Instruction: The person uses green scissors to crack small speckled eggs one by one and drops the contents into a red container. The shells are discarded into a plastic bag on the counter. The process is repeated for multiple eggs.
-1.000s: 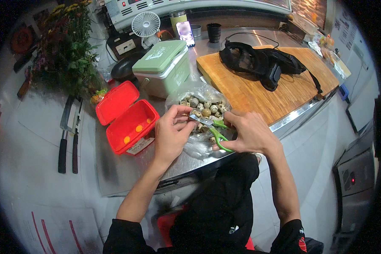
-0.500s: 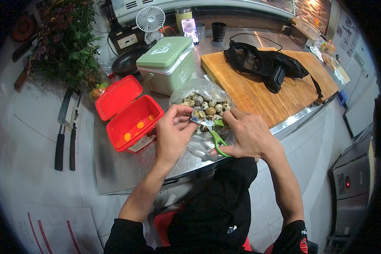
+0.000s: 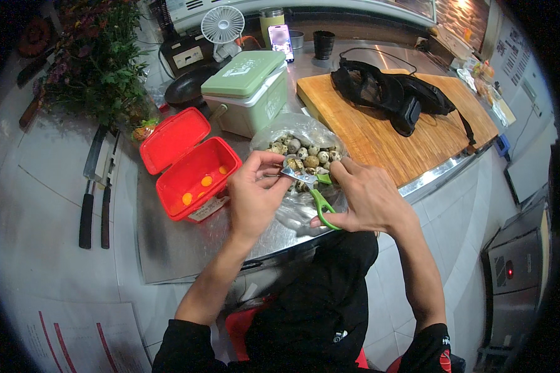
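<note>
My right hand (image 3: 376,196) grips green-handled scissors (image 3: 322,208), the handles spread and the blades pointing left. The fingers of my left hand (image 3: 255,196) are pinched round a speckled quail egg (image 3: 294,165), partly hidden by the fingers and blades. The blades lie right at the egg. Beneath both hands sits a clear plastic bag (image 3: 298,127) with many quail eggs (image 3: 312,161) in it. Left of my left hand stands an open red plastic container (image 3: 196,160), its lid (image 3: 174,140) folded back. Several orange yolks (image 3: 206,181) lie inside.
Behind the bag stands a green cooler box (image 3: 246,93). A wooden board (image 3: 367,133) with a black strapped bag (image 3: 379,93) lies to the right. Farther back are a small fan (image 3: 223,28), a phone (image 3: 281,42) and a black cup (image 3: 323,45). Two knives (image 3: 87,217) are at the left.
Both hands, the egg and the scissors keep nearly the same place. The whole view has shifted very slightly.
</note>
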Action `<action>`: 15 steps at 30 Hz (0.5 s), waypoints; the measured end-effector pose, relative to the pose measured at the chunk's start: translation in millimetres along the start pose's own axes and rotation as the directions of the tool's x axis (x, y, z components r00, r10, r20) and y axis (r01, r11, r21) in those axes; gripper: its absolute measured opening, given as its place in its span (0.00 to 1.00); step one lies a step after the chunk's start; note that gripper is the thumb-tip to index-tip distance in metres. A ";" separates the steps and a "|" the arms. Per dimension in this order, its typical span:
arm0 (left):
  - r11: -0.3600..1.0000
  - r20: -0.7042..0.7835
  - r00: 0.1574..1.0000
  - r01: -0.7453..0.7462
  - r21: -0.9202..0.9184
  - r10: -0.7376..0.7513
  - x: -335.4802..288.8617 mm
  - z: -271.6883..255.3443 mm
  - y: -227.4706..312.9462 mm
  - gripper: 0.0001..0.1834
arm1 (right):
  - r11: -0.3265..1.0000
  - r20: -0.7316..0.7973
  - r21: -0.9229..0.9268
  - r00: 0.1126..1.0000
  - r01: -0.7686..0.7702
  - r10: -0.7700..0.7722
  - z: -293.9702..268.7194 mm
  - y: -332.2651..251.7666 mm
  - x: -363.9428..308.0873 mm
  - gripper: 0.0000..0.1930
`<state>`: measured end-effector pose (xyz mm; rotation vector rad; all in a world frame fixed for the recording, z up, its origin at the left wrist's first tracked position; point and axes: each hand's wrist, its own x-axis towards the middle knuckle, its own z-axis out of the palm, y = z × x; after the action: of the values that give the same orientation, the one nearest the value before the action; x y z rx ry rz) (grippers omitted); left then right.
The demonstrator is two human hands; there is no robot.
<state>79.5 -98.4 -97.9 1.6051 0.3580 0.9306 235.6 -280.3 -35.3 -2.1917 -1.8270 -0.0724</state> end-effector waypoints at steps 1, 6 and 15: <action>1.000 0.001 1.000 -0.018 -0.002 0.018 -0.2 0.5 -0.2 0.17 | 1.000 -0.026 -0.013 1.000 0.006 -0.007 0.2 -0.8 -0.5 0.45; 0.999 -0.015 1.000 -0.026 0.037 0.027 -1.3 -1.6 1.7 0.17 | 1.000 0.008 -0.015 1.000 0.000 0.000 -0.6 -1.5 1.7 0.45; 0.999 0.005 1.000 0.023 -0.043 -0.022 1.0 -5.3 2.8 0.18 | 0.995 0.018 0.101 1.000 0.012 -0.014 -6.4 3.8 0.3 0.38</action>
<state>75.5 -94.9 -95.0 1.5612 0.3499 0.9113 240.3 -282.2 -29.8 -2.1181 -1.8140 0.0377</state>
